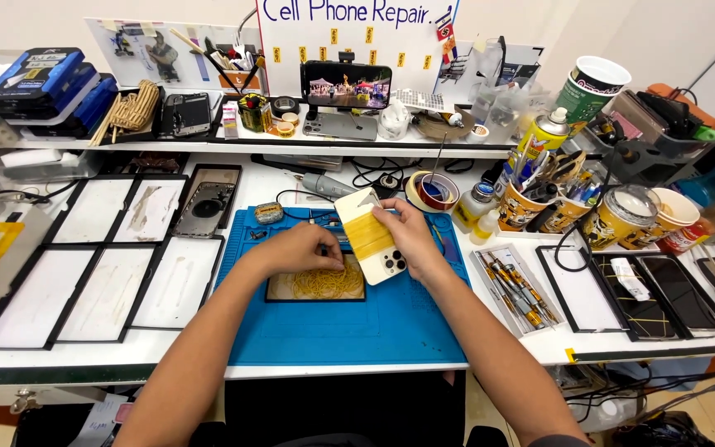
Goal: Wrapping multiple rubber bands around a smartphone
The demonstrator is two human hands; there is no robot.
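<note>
1. My right hand (pixel 411 240) is clamped on a cream-coloured phone (pixel 371 236), held back-up with its camera cluster toward me; its long axis runs from near-right to far-left, tilted off the mat.
2. A wrap of yellow rubber bands (pixel 367 234) crosses the phone's middle, square to that axis.
3. My left hand (pixel 304 248) sits just left of the phone, fingers pinched together at its edge; I cannot tell whether they grip a band. Both hands are close together, the right carrying the phone.
4. Directly under my left hand, a shallow black tray (pixel 275 290) holds a loose pile of bands (pixel 327 283), resting on the blue work mat (pixel 333 331).
5. Right of my right hand, a tray of screwdrivers (pixel 513 285); beyond it, paper cups (pixel 523 207) stuffed with tools.
6. Left of my left hand, flat black frames (pixel 101 265) lie in rows.
</note>
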